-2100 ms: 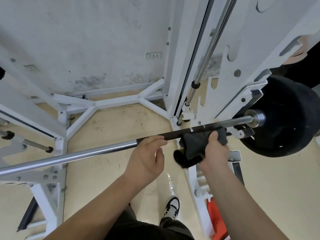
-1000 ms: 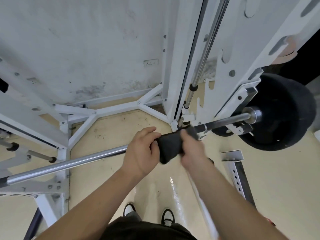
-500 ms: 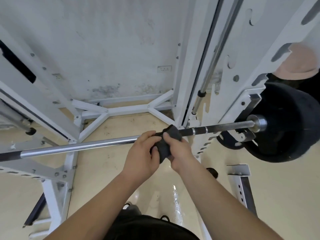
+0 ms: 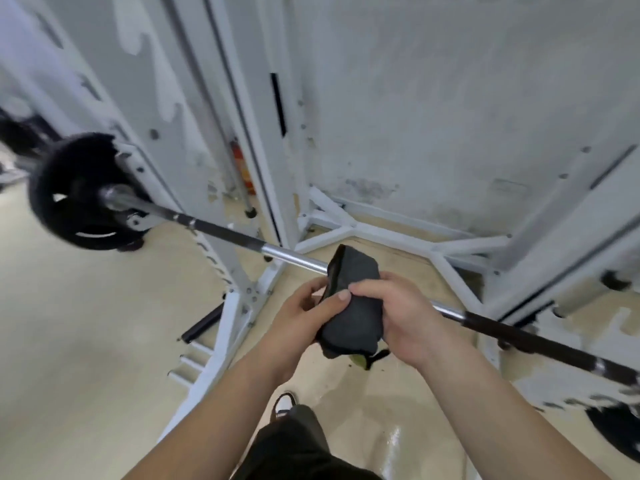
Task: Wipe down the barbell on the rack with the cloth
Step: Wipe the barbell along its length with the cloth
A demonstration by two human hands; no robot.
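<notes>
Barbell (image 4: pixel 291 256) lies across white rack (image 4: pixel 235 306), running from far left to near right. Black weight plate (image 4: pixel 69 202) on its far-left end. Dark grey cloth (image 4: pixel 353 306) bunched over the bar's chrome middle, hiding that stretch. Person's left hand (image 4: pixel 301 317) grips cloth's left side, thumb across its front; right hand (image 4: pixel 408 313) grips its right side, fingers curled over top. Hands close together, both clamped on cloth. Beige floor (image 4: pixel 86 323) below, one shoe (image 4: pixel 282 403) visible. Stained wall (image 4: pixel 450 98) behind.
</notes>
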